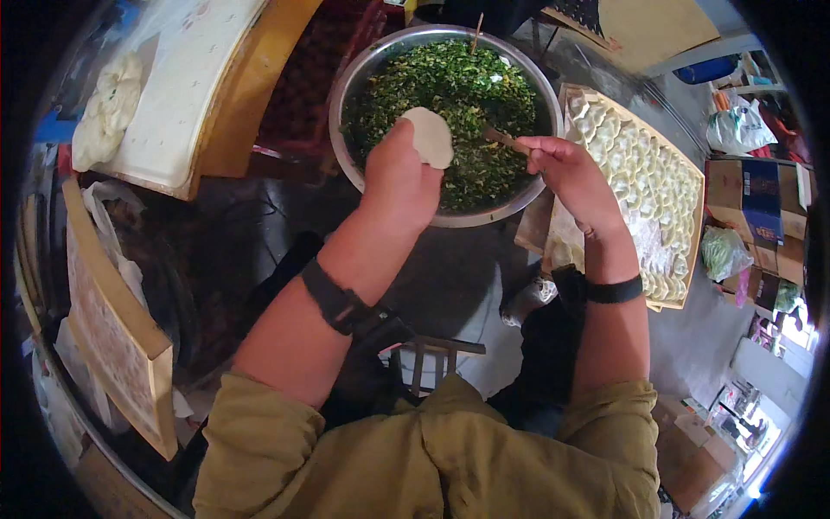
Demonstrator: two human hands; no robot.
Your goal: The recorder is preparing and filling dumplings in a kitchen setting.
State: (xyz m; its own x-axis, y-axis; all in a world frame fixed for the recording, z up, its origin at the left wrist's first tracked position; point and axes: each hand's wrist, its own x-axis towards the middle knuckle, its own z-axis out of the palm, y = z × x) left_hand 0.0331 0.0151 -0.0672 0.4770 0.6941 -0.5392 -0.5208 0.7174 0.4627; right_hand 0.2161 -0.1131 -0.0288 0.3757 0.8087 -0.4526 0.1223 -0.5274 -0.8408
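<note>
A large round metal bowl (447,220) holds chopped green filling (447,71) with yellow bits. Over its left part, my left hand (402,168) holds a thin round dough wrapper (429,136). My right hand (570,172) grips a small flat wooden stick (509,139) at the bowl's right side, its far end against the filling. Another thin stick (478,32) stands upright in the filling near the far rim. Right of the bowl, a wooden tray (697,227) carries rows of filled dumplings (635,162).
At upper left, a lump of dough (110,113) rests on a white-topped board (188,65). A wooden-framed board (117,311) stands tilted at lower left. Cardboard boxes (726,194) and a plastic bag of greens (723,253) lie at right. A small stool (447,347) is below.
</note>
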